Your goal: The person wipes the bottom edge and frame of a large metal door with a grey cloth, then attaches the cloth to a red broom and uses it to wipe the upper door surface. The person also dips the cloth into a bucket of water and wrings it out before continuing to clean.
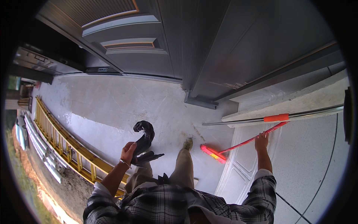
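Note:
My left hand grips a crumpled black cloth or plastic bundle, whose curled top rises above the fist and whose loose ends hang towards my legs. On the other side, my right hand is closed around the red handle of a broom. The broom's head, with red and yellow bristles, rests on the concrete floor to the right of my foot. Close to the handle's upper end is a metal pole with an orange-red sleeve; whether they touch is unclear.
A yellow ladder lies along the left, beside several pale pipes. Dark panelled doors and a metal frame stand ahead. A light stone ledge runs at the right, near a wall with dark cables.

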Motion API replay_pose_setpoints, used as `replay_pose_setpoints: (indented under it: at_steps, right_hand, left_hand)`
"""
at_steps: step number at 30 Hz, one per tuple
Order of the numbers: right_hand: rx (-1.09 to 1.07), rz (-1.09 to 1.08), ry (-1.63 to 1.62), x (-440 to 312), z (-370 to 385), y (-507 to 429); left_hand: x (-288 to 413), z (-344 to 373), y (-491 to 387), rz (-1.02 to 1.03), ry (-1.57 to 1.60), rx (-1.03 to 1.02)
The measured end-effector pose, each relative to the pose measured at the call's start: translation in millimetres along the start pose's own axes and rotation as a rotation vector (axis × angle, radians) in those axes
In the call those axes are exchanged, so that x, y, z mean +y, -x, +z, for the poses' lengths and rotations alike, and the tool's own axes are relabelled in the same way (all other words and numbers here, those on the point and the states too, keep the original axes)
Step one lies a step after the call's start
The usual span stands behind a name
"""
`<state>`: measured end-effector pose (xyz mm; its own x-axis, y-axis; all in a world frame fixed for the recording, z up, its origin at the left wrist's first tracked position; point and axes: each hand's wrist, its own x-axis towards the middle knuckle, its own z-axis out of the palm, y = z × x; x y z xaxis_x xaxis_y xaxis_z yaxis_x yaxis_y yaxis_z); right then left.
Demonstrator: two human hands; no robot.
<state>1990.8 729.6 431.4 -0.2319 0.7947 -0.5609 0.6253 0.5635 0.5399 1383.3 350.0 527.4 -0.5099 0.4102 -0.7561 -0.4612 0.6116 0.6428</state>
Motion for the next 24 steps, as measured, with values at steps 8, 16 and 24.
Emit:
replay_pose_setpoints:
  at_steps: [8,16,24]
  right_hand:
    - [-0.01,0.021,0.197,27.7,35.2,-37.3]
    - [-1.061,-0.108,-0.051,-46.5,-1.0,30.4]
    - [-0.61,-0.138,-0.13,-138.2,-99.5,166.5]
  left_hand:
    - [-42.9,-9.4,29.7,-0.068,-0.081,-0.093]
    - [-120.0,-62.9,53.0,-0.014,-0.376,-0.016]
    - [-141.9,-157.2,95.7,0.261,-0.966,0.324]
